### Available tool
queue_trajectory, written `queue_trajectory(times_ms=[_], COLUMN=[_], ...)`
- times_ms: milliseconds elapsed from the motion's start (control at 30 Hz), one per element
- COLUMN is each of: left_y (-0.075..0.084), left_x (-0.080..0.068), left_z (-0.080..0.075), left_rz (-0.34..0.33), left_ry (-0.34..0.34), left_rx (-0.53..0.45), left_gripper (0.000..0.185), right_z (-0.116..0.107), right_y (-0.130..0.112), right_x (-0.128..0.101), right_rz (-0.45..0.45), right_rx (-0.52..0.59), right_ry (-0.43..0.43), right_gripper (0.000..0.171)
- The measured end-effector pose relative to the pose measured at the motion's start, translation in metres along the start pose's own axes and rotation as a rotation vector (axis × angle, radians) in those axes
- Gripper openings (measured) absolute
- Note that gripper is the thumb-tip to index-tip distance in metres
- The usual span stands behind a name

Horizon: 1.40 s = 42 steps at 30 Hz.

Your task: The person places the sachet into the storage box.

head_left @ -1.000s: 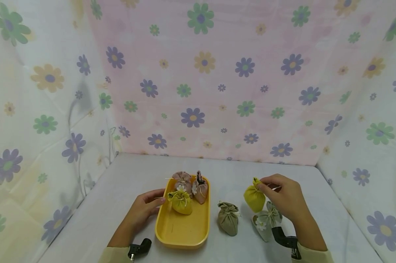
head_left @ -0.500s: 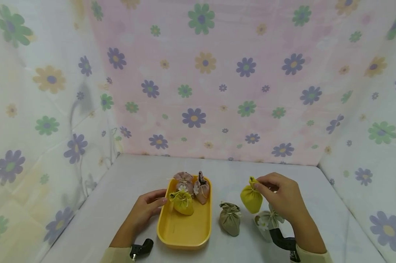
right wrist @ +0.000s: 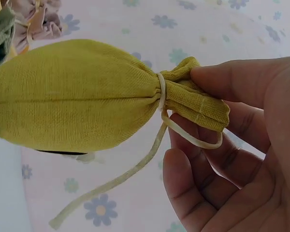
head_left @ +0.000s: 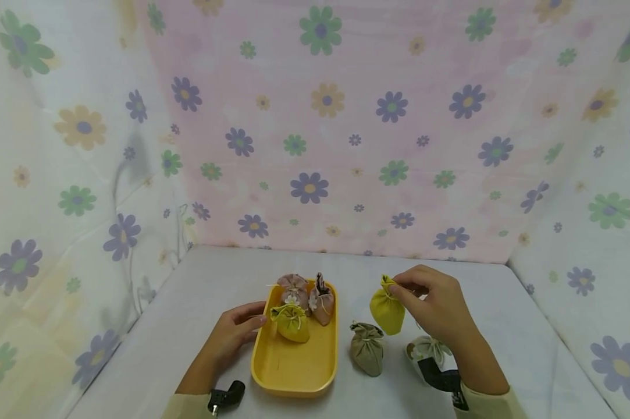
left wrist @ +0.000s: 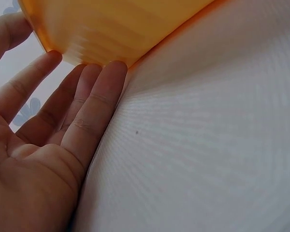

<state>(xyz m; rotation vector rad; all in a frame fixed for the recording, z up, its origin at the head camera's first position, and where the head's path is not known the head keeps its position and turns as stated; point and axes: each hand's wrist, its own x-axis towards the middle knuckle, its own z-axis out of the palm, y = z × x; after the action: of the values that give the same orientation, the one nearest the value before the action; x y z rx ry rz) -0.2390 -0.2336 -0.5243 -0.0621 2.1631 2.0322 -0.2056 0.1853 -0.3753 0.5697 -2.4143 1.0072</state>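
1. Floral cloth point(head_left: 320, 145) hangs behind and to both sides, walling in a pale grey table point(head_left: 199, 302) where everything sits near the front edge.
2. Yellow plastic makes up the oblong tray point(head_left: 294, 372), the largest item on the table. Its near half is bare, while three pouches crowd the far end.
3. Resting at the tray's left rim is the left hand point(head_left: 231, 334), palm turned inward. The wrist view shows its fingers point(left wrist: 94, 104) straight and together, their tips touching the tray's outer wall point(left wrist: 116, 29), likely to steady it. Nothing is gripped.
4. Raised above the table to the right of the tray, the right hand point(head_left: 432, 305) has its wrist bent and its knuckles up.
5. Hanging from that hand is a yellow-green pouch point(head_left: 387, 311), clear of the table. Thumb and forefinger point(right wrist: 232, 77) pinch its gathered neck just past the tie, so the full body point(right wrist: 72, 96) droops below and the cord point(right wrist: 116, 181) trails loose.
6. In the tray lie a second yellow-green pouch point(head_left: 291, 323) and two pinkish ones point(head_left: 292, 288) point(head_left: 322, 302), touching one another.
7. An olive pouch point(head_left: 367, 348) stands on the table between tray and right hand, apart from both.
8. A pale green pouch point(head_left: 430, 349) with a white flower lies under the right wrist, partly hidden.
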Motion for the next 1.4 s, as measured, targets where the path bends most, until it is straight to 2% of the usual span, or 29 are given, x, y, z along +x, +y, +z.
queue_trajectory(times_ms=[300,467,733,1167,1400], left_y=[-0.002,-0.001,-0.002,-0.002,-0.001], left_x=[-0.001,0.000,0.002,0.000,0.000], left_z=[-0.001,-0.001,0.001,-0.001,0.000], left_rz=[-0.012,-0.003,-0.008,0.004,0.009], left_ry=[0.004,-0.002,0.000,0.004,0.006], left_rx=[0.000,0.007,-0.006,0.002,0.006], left_gripper=[0.061,0.061,0.063,0.060,0.057], right_z=[0.018,0.030,0.051,0.080,0.095], right_y=[-0.023,-0.030,-0.038,-0.056,-0.052], right_x=[0.011,0.016,0.023,0.026,0.023], right_rz=[-0.064,-0.069,-0.093,-0.089,-0.030], right_rx=[0.072,0.099,0.086,0.085,0.110], right_ry=[-0.060,-0.086,-0.133,-0.163,-0.218], right_gripper=[0.009,0.009,0.006,0.005,0.006])
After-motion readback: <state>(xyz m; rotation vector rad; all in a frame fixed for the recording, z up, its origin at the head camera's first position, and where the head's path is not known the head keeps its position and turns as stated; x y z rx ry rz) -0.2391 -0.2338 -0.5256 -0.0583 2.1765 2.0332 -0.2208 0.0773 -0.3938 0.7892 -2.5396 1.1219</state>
